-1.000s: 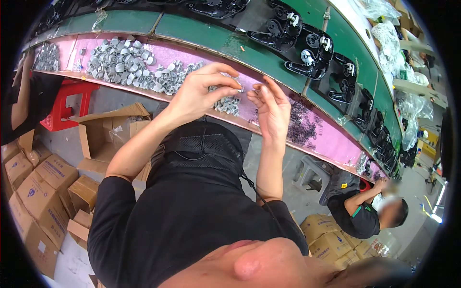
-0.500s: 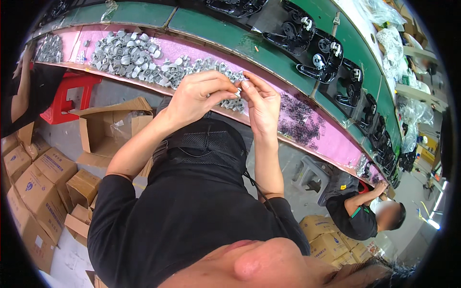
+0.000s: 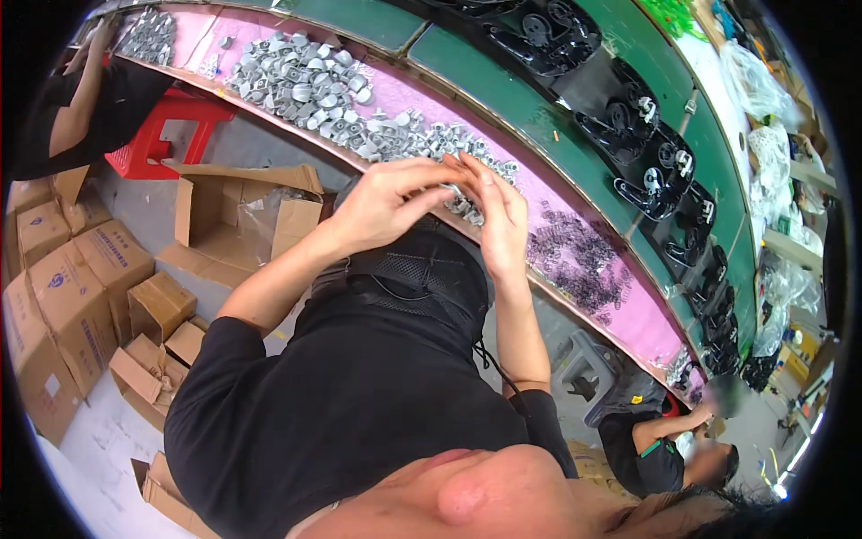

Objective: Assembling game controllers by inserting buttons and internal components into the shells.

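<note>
My left hand (image 3: 388, 205) and my right hand (image 3: 505, 220) meet over the near edge of the bench, fingertips close together. Both hands have bent, closed fingers, and whatever is pinched between them is hidden. Just beyond lie loose small grey parts (image 3: 395, 135), some with pale bits on them. A larger heap of rounded grey caps (image 3: 296, 81) spreads to the left. To the right of my right hand, many small dark wire-like pieces (image 3: 579, 260) are scattered on the pink sheet (image 3: 642, 310).
Beyond the bench runs a green belt (image 3: 494, 85) carrying glossy black moulded assemblies (image 3: 651, 184). An open carton (image 3: 215, 216) stands at left, near a red stool (image 3: 166, 135) and stacked boxes (image 3: 67, 278). A grey stool (image 3: 584, 368) and a co-worker (image 3: 660, 458) are at right.
The view has shifted, so the bench sits differently in the picture. My fingers have drawn closer together, and the small pale part seen between them before is now hidden.
</note>
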A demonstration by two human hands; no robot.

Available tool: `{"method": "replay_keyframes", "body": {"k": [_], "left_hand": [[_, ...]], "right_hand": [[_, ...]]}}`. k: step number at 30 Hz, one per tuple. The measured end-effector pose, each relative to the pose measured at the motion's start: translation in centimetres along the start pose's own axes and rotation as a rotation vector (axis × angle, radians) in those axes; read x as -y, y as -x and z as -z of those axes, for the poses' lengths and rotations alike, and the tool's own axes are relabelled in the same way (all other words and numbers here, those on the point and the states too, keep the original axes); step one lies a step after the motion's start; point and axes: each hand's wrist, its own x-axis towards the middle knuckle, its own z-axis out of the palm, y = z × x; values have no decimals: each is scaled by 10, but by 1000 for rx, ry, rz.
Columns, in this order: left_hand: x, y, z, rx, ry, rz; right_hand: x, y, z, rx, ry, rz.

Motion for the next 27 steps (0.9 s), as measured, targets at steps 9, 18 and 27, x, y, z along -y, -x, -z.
{"method": "replay_keyframes", "body": {"k": [9, 18, 27], "left_hand": [[5, 33, 55, -287, 128, 211], [4, 40, 67, -348, 164, 221], [7, 29, 68, -337, 151, 216]], "right_hand": [[-25, -105, -33, 227, 1197, 731], [-41, -138, -40, 398, 1324, 800], [-6, -103, -41, 234, 701, 389]]}}
